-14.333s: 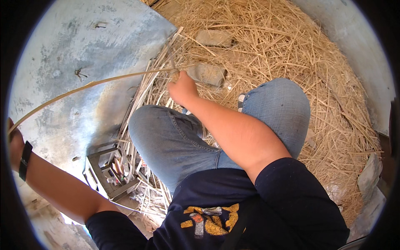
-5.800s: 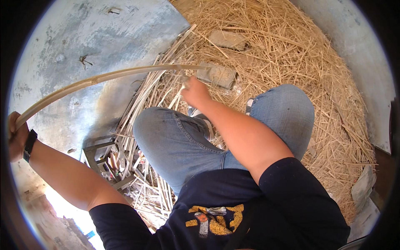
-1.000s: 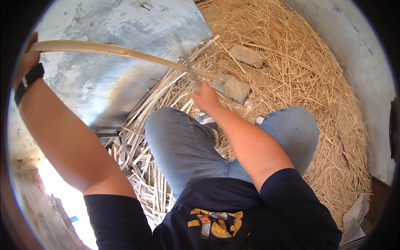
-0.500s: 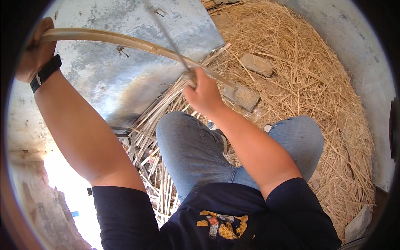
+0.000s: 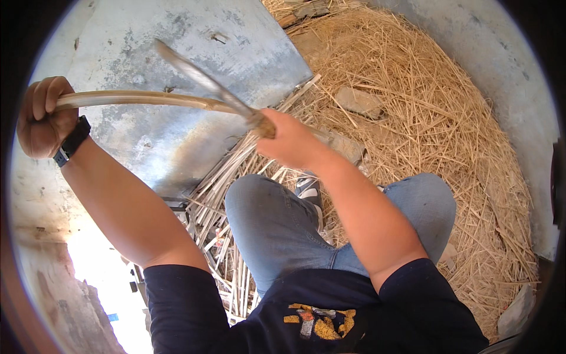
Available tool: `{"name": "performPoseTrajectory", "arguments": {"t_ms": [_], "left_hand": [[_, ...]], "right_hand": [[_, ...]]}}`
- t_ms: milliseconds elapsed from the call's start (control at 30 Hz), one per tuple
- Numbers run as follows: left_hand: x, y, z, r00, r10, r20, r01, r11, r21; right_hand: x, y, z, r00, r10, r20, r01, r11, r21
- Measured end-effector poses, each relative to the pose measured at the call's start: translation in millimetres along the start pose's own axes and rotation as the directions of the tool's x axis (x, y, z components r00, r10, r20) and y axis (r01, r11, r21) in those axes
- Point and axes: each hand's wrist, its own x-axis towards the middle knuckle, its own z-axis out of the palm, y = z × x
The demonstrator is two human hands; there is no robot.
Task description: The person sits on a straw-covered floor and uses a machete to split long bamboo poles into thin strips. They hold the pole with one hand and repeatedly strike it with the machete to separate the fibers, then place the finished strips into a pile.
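Note:
My left hand (image 5: 47,118), a dark watch on its wrist, is closed around one end of a long, pale bamboo strip (image 5: 141,98). The strip arches gently to the right, and its far part passes behind my right hand (image 5: 290,139). That hand grips the short wooden handle of a long-bladed knife (image 5: 200,76). Its blade, slightly blurred, points up and left and crosses the strip just beyond the handle. Whether the edge touches the strip I cannot tell.
Straw-like shavings (image 5: 436,118) cover the floor to the right, with a brick (image 5: 359,102) and a second block (image 5: 345,147) among them. Thin strips (image 5: 236,236) lie piled left of my knees. A grey-blue wall panel (image 5: 236,35) stands ahead; light enters at lower left.
My left hand has come down and the strip's left end with it, so it bows less. The knife blade has swung left, and my right hand is slightly lower.

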Motion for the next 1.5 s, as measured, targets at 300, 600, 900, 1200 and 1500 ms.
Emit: {"name": "performPoseTrajectory", "arguments": {"t_ms": [300, 600, 900, 1200, 1500], "left_hand": [[-14.9, 3.3, -17.9, 0.997, -0.062, 0.043, 0.064, 0.995, -0.070], [-4.8, -0.2, -2.1, 0.999, -0.032, -0.031, 0.030, 0.999, -0.045], [-6.3, -3.6, 3.5, 0.998, -0.004, -0.063, 0.003, 1.000, -0.020], [13.6, -24.2, 14.8, 0.994, 0.018, -0.112, -0.012, 0.999, 0.049], [20.9, -55.7, 69.9, 0.745, 0.432, -0.508, -0.067, 0.807, 0.587]], "right_hand": [[-3.3, 29.4, -37.9, 0.931, 0.364, 0.020, -0.362, 0.930, -0.064], [-7.8, -27.7, -8.1, 0.997, 0.074, -0.025, -0.076, 0.993, -0.096], [-25.2, -58.6, 3.0, 0.999, -0.024, -0.025, 0.019, 0.983, -0.181], [-7.8, -14.3, -19.5, 0.969, 0.205, -0.139, -0.233, 0.945, -0.231], [-20.7, -52.4, 11.5, 0.997, -0.004, -0.080, -0.013, 0.976, -0.219]]}}
